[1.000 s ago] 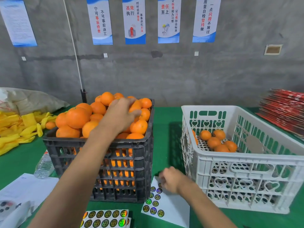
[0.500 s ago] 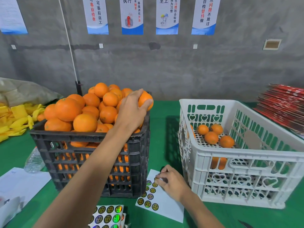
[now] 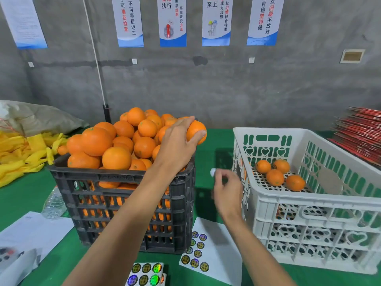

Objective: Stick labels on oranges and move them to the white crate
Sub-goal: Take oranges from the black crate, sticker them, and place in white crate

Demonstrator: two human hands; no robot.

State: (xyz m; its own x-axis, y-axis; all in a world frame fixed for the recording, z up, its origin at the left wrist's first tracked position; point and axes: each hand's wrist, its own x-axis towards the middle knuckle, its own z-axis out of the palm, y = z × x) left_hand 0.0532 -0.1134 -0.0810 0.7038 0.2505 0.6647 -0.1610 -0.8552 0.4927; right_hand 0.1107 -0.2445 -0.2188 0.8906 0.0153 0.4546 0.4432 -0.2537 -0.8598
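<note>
A black crate (image 3: 132, 203) heaped with oranges stands at centre left. My left hand (image 3: 177, 145) grips one orange (image 3: 195, 131) above the crate's right rim. My right hand (image 3: 226, 188) is raised between the two crates and pinches a small round label (image 3: 212, 171) at its fingertips. The white crate (image 3: 321, 205) on the right holds several oranges (image 3: 275, 177). A label sheet (image 3: 214, 254) lies on the green table below my right hand.
More label sheets (image 3: 146, 273) lie at the front edge. Papers (image 3: 26, 234) and a plastic bottle (image 3: 52, 203) sit at the left. Yellow nets (image 3: 18, 153) and a sack (image 3: 37, 118) lie at back left, and a red stack (image 3: 360, 135) at back right.
My left hand has lifted an orange off the heap toward the right. My right hand has peeled a label off the sheet and risen with it.
</note>
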